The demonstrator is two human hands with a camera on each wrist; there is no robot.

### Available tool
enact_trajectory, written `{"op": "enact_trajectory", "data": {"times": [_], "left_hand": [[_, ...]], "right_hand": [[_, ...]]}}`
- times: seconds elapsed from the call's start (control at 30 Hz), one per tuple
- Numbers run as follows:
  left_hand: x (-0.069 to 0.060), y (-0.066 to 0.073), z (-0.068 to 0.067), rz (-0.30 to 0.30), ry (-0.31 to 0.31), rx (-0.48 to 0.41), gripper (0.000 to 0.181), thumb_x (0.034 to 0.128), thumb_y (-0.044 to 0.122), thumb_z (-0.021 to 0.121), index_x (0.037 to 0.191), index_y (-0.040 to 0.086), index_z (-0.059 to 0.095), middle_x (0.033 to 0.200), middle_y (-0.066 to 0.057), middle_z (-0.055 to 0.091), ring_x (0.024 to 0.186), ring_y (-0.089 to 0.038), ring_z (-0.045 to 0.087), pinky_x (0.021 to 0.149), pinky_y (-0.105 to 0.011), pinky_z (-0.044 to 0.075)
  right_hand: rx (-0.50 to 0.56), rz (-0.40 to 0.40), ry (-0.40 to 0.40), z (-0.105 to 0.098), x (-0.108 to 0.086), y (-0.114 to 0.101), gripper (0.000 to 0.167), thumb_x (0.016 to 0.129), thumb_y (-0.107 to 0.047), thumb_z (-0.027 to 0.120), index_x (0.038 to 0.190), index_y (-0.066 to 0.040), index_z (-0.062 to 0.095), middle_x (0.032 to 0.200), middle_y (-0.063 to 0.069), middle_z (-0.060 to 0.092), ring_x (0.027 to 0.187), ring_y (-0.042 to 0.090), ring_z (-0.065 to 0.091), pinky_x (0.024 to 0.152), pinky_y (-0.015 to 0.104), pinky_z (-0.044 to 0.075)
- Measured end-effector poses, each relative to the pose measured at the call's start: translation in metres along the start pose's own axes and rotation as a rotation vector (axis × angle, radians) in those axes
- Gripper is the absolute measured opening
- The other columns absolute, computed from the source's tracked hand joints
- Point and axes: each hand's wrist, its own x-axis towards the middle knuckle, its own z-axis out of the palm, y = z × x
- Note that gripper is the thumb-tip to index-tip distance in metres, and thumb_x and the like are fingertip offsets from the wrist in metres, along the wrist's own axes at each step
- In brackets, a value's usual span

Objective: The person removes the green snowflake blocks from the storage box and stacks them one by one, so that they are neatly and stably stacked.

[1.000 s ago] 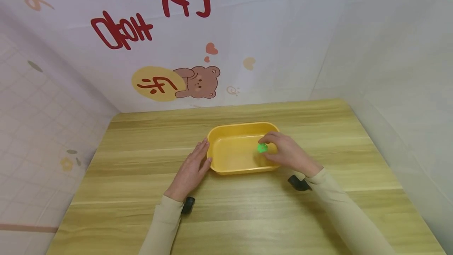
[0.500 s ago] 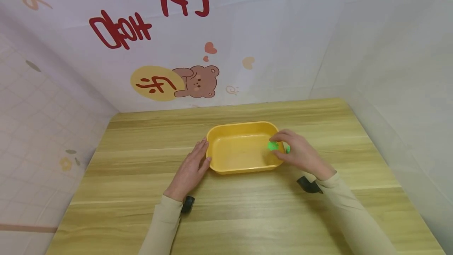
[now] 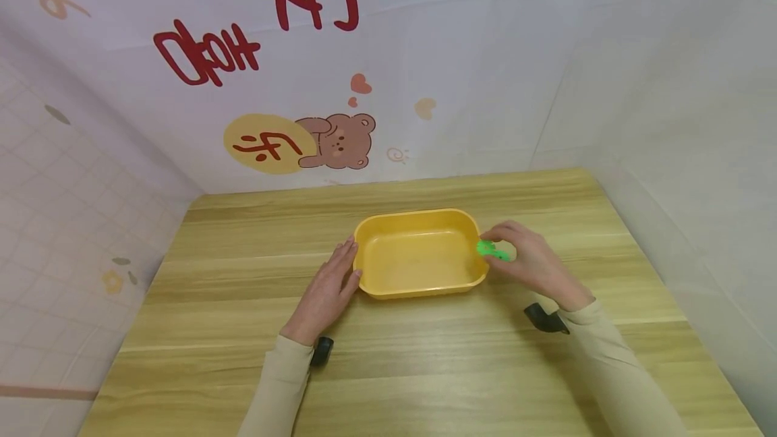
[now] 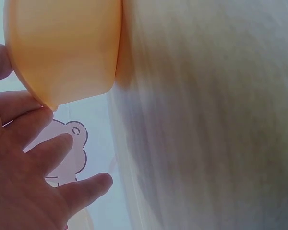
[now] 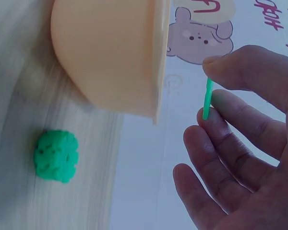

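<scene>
A yellow tray (image 3: 413,265) sits on the wooden table. My left hand (image 3: 324,295) rests against its left end with fairly straight fingers touching the rim, as the left wrist view shows too. Over the right rim, my right hand (image 3: 525,258) pinches a thin green notched disc (image 3: 485,247) between thumb and fingertips. The right wrist view shows this disc (image 5: 208,98) edge-on, above the table. Below it on the table, just right of the tray, stands a green notched cylinder-like stack (image 5: 56,155), partly hidden in the head view.
The wooden table (image 3: 388,369) is bounded by a printed white backdrop (image 3: 485,73) behind and pale sheets at both sides. Black wrist devices sit at the left wrist (image 3: 322,352) and right wrist (image 3: 545,319).
My right hand has moved right, bringing the green disc from above the tray's inside to its right rim. The green stack beside the tray has come into view. My left hand stays put.
</scene>
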Motion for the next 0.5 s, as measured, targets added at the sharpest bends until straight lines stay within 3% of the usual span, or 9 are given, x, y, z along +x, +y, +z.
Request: {"op": "enact_trajectory", "data": {"times": [0.5], "left_hand": [[-0.001,0.0,0.0,0.003,0.004,-0.009,0.057,0.1103,0.028,0.053,0.16,0.004,0.036,0.169,-0.005,0.028,0.155,-0.032,0.027,0.117,-0.065,0.031]], "right_hand": [[-0.047,0.04,0.005,-0.009,-0.01,0.019,0.032,0.086,-0.008,0.084,0.116,-0.006,0.074,0.117,0.009,0.069,0.105,0.032,0.066,0.091,0.054,0.054]]}}
